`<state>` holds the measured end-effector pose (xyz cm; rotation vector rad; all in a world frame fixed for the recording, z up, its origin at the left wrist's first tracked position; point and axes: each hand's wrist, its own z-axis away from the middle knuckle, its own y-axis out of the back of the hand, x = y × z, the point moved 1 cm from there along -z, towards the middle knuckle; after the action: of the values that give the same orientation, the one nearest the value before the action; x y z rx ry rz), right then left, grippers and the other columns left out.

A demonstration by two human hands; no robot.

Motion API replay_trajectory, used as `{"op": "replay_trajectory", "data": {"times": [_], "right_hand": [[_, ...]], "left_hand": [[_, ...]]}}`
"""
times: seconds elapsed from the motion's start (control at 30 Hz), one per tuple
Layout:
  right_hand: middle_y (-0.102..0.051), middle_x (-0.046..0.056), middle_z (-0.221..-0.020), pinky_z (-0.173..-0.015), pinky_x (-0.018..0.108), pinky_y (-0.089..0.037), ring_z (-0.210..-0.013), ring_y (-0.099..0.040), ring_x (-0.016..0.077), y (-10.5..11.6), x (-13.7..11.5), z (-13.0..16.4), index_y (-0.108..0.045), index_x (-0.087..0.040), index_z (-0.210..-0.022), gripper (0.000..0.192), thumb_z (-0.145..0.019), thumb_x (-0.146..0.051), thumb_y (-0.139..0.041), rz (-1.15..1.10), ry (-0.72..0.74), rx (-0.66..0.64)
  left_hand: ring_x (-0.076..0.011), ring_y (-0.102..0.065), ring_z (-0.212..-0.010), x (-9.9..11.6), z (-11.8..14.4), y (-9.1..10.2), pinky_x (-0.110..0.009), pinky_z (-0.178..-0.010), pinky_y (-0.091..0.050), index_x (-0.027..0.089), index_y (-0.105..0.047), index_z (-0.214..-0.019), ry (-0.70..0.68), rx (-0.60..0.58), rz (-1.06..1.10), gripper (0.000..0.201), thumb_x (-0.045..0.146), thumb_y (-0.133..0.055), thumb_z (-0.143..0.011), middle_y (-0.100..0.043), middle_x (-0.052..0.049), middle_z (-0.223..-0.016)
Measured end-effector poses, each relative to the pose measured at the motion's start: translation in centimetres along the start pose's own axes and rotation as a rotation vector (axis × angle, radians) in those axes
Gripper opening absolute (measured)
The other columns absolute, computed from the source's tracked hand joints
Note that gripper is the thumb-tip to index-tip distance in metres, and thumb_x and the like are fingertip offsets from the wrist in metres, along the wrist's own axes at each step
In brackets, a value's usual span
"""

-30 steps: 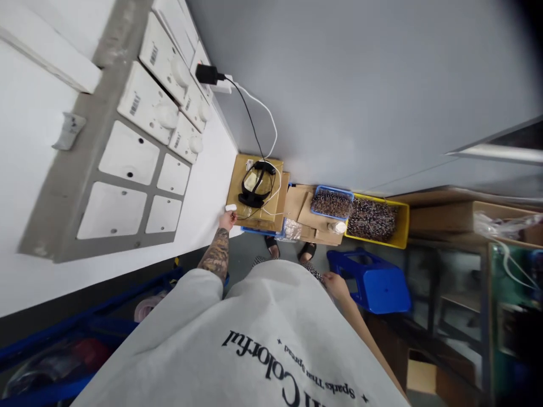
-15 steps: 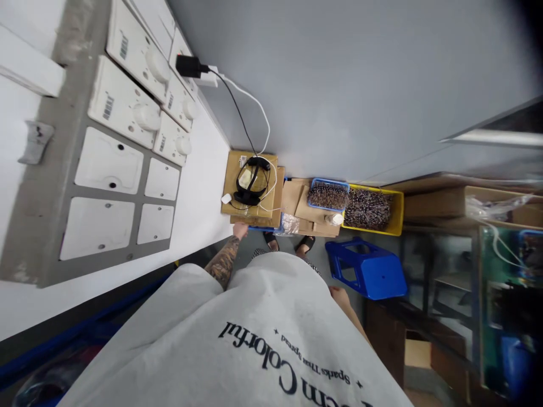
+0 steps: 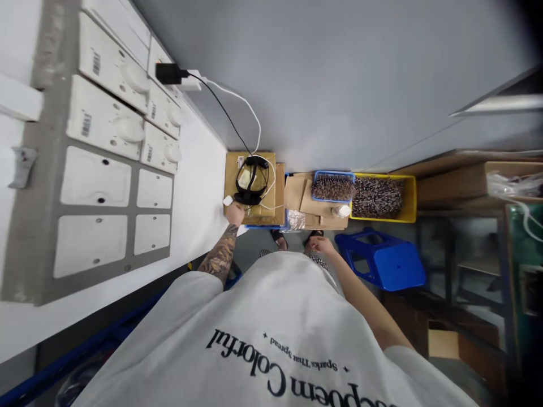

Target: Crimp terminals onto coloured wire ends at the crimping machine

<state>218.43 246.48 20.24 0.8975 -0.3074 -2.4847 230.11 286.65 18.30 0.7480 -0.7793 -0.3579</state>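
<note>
Black headset (image 3: 248, 198): on cardboard box (image 3: 268, 169), white cable (image 3: 259, 129) running to box | left hand (image 3: 235, 214): at box's near corner, just beside small white case (image 3: 228, 200); grip cannot be told | right hand (image 3: 321, 245): by patterned trousers (image 3: 316, 259), grip unclear

Comprises a cardboard box (image 3: 231, 176), carrying a black headset (image 3: 248, 198), a looped white cable (image 3: 274, 174) and, at the near left corner, a small white object (image 3: 228, 200). Continues rightward as flat cardboard (image 3: 294, 193) — bearing a blue tray (image 3: 333, 200) of small dark pieces (image 3: 333, 187) and a white container (image 3: 340, 211). Extends to a yellow bin (image 3: 384, 219), holding similar dark pieces (image 3: 377, 196). Includes, lower down, grey floor (image 3: 251, 243) — supporting a blue stool (image 3: 399, 265).
</note>
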Motion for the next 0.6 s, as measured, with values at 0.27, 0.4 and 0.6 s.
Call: {"op": "replay_trajectory", "data": {"times": [0.27, 0.4, 0.6], "right_hand": [[-0.072, 0.004, -0.106, -0.067, 0.024, -0.056, -0.075, -0.066, 0.0104, -11.7, -6.2, -14.9, -0.059, -0.016, -0.138, 0.036, -0.107, -0.033, -0.063, -0.609, -0.174, -0.008], [-0.073, 0.005, -0.105, -0.064, 0.021, -0.051, -0.072, -0.062, 0.0085, -14.7, -7.8, -18.8, -0.062, -0.015, -0.134, 0.036, -0.107, -0.039, -0.06, -0.753, -0.169, 0.047], [-0.073, 0.004, -0.108, -0.064, 0.022, -0.051, -0.072, -0.064, 0.009, -14.9, -9.3, -19.8, -0.063, -0.017, -0.136, 0.043, -0.095, -0.028, -0.073, -0.826, -0.105, 0.068]], "left_hand": [[-0.0498, -0.024, -0.153, 1.6, -7.5, -5.9, -0.061, -0.123, -0.021, 0.005, -0.067, -0.125, -0.074, 0.079, -0.152, 0.061, 0.037, -0.091, -0.079, -0.04, -0.035, -0.157], [-0.044, -0.044, -0.141, 0.8, -9.7, -6.1, -0.053, -0.12, -0.032, 0.007, -0.072, -0.109, -0.044, 0.055, -0.092, 0.048, 0.03, -0.092, -0.072, -0.053, -0.03, -0.145], [-0.0346, -0.068, -0.113, 2.0, -11.7, -3.9, -0.039, -0.09, -0.057, 0.014, -0.077, -0.092, -0.003, -0.073, 0.258, 0.036, 0.041, -0.091, -0.073, -0.074, -0.013, -0.101]]}}
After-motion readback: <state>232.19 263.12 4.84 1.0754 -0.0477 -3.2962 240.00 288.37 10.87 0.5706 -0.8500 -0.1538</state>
